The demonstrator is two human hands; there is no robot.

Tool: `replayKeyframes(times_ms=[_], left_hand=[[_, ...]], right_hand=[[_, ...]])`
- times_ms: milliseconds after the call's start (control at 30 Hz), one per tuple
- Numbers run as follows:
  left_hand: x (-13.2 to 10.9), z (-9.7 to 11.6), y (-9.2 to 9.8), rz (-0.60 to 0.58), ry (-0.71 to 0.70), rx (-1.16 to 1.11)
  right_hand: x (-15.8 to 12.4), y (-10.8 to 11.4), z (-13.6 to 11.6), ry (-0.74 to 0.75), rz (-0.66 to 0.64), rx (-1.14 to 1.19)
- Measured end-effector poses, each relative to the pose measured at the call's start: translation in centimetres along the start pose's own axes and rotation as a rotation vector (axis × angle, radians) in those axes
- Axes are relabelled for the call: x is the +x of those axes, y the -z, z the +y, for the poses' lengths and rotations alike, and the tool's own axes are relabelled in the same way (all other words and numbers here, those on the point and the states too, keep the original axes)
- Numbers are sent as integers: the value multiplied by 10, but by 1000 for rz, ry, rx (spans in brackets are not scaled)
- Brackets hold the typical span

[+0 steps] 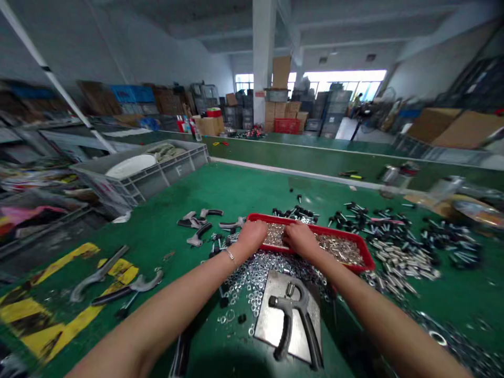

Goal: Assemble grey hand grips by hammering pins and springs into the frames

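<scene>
two hands (253, 234) (302, 239) at one red tray (368, 255), fingers' (288, 234) hold unclear, one handgrip (289, 304), one plate (268, 320)

Windows (362, 79): brightest area, at the back, blown out to white.
Ceiling (212, 21): dim, grey.
Green bench top (232, 181): moderately lit; faint glare beyond the red tray (368, 258), dark shadow along the bottom edge.
Metal plate (270, 304): pale sheen.
White pole (65, 89): slanting steeply near the stretched left edge.
Cardboard box (468, 128): blurred, stretched at the right.
</scene>
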State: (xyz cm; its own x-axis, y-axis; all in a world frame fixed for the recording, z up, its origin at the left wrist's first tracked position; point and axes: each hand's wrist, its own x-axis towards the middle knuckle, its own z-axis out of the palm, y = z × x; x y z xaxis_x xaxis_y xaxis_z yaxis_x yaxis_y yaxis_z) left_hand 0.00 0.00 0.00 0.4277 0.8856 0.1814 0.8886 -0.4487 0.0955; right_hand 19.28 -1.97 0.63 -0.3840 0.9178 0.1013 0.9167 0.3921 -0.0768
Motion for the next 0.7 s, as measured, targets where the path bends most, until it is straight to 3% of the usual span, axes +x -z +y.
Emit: replayKeyframes(times_ms=[200,300,433,533,700], left_hand=[[-15,0,19,55,30,-72],[-51,17,30,71,-9,-228],[-115,60,29,-63,-195,-536],[-141,84,21,-77,-208,-469],[-141,94,6,-19,-223,-322]], right_hand=[[-2,0,-5,-113,39,106],[-3,5,-8,-158,110,261],[-21,21,-16,-219,233,567],[-63,32,-26,-276,284,823],[-168,27,-39,-367,160,1158]])
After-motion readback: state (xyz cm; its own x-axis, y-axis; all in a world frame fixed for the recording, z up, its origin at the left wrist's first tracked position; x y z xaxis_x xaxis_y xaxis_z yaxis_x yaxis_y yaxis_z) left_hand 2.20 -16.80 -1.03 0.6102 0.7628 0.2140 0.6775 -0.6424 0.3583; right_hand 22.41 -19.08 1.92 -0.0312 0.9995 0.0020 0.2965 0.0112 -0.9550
